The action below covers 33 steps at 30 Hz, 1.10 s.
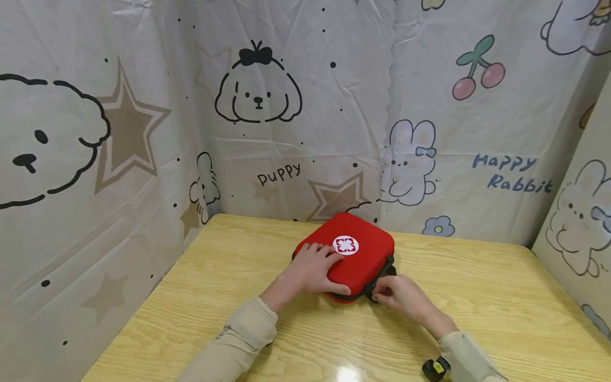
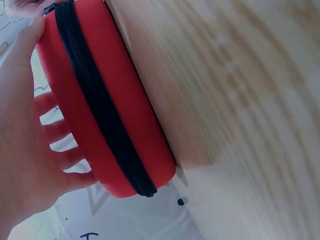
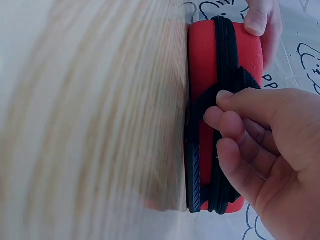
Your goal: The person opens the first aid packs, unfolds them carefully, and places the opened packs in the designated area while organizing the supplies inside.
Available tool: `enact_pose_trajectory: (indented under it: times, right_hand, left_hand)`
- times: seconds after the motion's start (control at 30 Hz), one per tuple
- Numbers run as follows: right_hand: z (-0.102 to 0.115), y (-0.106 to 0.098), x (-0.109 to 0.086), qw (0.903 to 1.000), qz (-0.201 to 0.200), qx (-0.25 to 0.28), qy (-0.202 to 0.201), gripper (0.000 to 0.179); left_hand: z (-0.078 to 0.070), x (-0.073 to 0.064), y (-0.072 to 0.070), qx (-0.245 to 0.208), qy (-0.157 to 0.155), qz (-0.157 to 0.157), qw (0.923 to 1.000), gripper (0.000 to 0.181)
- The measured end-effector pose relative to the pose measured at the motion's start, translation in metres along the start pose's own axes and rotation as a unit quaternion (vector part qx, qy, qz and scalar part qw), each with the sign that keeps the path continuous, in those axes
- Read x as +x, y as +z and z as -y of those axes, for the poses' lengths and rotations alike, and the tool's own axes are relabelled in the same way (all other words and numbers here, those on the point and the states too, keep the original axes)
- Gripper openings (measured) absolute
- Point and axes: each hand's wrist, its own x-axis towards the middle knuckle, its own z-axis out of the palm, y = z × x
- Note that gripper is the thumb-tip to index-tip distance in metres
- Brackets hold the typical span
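A red first-aid case (image 1: 363,265) with a white round emblem lies flat on the wooden table, lid upward. My left hand (image 1: 312,268) rests on the lid with fingers spread, its thumb along the near edge. In the left wrist view the black zipper (image 2: 95,95) runs closed around the side. My right hand (image 1: 401,297) is at the handle side, thumb and index finger pinching at the zipper line; the small pull between them is mostly hidden. Right beside those fingertips the black carry handle (image 3: 194,172) hangs down to the table.
The pale wooden table (image 1: 463,297) extends around the case. Behind and at both sides hangs a white cloth (image 1: 267,148) printed with cartoon animals and stars. A black wrist device (image 1: 435,368) sits by the right sleeve.
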Motion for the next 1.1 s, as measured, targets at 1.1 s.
enact_pose_trajectory:
  times: [1.1]
  right_hand:
    - [0.013, 0.005, 0.003, 0.9997, 0.011, -0.021, -0.007, 0.005]
  left_hand:
    - [-0.034, 0.010, 0.000, 0.037, -0.093, 0.007, 0.9949, 0.093]
